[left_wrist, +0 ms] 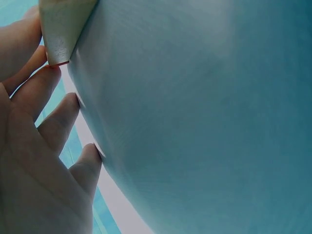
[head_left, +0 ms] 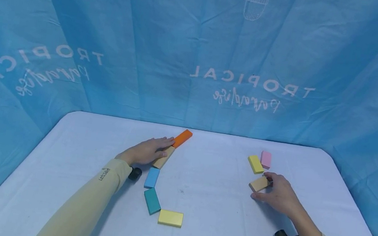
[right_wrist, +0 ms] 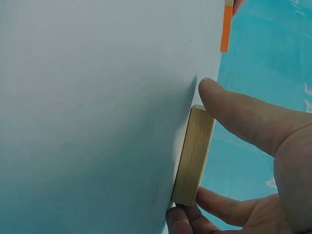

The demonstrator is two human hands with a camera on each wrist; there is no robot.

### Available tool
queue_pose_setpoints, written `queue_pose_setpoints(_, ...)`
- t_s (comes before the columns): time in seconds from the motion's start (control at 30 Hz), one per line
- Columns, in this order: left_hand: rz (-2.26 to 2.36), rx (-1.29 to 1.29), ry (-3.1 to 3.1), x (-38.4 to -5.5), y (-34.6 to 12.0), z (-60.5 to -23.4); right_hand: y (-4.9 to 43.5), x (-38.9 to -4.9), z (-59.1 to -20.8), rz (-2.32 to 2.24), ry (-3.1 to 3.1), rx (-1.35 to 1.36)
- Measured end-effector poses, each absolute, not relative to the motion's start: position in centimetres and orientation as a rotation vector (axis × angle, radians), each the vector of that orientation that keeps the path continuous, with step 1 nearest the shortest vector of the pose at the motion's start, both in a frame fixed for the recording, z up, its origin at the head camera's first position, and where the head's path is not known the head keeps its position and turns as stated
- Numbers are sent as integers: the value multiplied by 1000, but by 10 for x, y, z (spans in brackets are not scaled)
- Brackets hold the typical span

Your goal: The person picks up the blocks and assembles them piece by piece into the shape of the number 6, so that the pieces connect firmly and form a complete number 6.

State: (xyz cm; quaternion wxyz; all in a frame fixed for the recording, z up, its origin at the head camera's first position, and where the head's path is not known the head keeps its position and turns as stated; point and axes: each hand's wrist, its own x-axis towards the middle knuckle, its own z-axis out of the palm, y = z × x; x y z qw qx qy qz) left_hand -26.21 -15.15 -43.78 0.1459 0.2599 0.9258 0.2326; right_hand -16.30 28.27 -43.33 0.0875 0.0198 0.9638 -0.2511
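My left hand [head_left: 147, 150] lies over a plain wooden block [head_left: 164, 158], its fingers extended toward the adjoining orange block [head_left: 183, 138]. Seen from the left wrist, thumb and fingertips touch the wooden block [left_wrist: 63, 34], and the other fingertips reach the tabletop. On the right side, my right hand [head_left: 280, 194] holds another plain wooden block [head_left: 259, 184] by its ends. The right wrist view has this block [right_wrist: 194, 156] low against the white surface, thumb at its upper end and fingers at its lower end.
A curved row continues with a blue block [head_left: 151, 178], a teal block [head_left: 152, 201] and a pale yellow block [head_left: 170, 218]. Beyond my right hand lie a yellow block [head_left: 255, 164] and a pink block [head_left: 265, 159]. A blue printed curtain [head_left: 164, 91] hangs behind the white table [head_left: 211, 223].
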Motion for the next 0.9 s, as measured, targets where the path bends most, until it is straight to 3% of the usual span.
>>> queue_pose_setpoints(0.9, 657, 731, 2660, -262, -150, -436, 281, -162, -428, -747, 2875, 99)
